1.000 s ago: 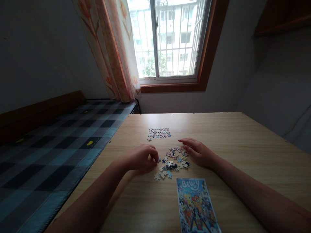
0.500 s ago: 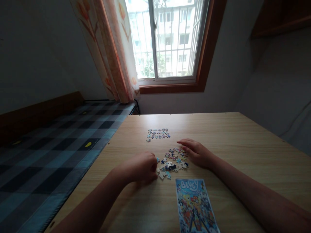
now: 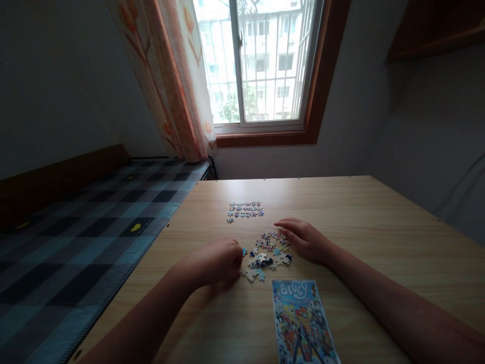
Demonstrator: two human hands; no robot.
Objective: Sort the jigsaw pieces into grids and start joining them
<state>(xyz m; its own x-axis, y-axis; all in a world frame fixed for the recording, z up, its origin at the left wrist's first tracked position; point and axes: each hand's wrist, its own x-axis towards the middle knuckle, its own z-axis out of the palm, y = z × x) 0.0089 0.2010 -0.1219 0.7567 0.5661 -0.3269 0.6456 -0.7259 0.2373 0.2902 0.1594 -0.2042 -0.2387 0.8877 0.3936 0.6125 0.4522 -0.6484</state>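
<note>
Loose puzzle pieces [image 3: 268, 250] lie in a pile between my two hands, some showing pale backs. My left hand [image 3: 223, 260] is curled at the pile's left edge; what its fingers hold, if anything, is hidden. On the pile's right side rests my right hand [image 3: 305, 238], palm down with fingers stretched out to the left, holding nothing. Farther back, more pieces [image 3: 246, 209] are laid out in short rows, with a single piece at the lower left. A colourful picture sheet or box marked "Bluey" [image 3: 303, 321] lies in front of the pile.
The light wooden table [image 3: 379, 242] reaches toward the wall below a barred window [image 3: 271, 65]. On the left is a bed with a checked cover [image 3: 113, 217], beside a flowered curtain [image 3: 170, 76]. A wooden shelf [image 3: 435, 40] hangs at the upper right.
My left hand's fingers have curled in a little more at the pile's edge. The whole view has shifted slightly; my right hand stays in place.
</note>
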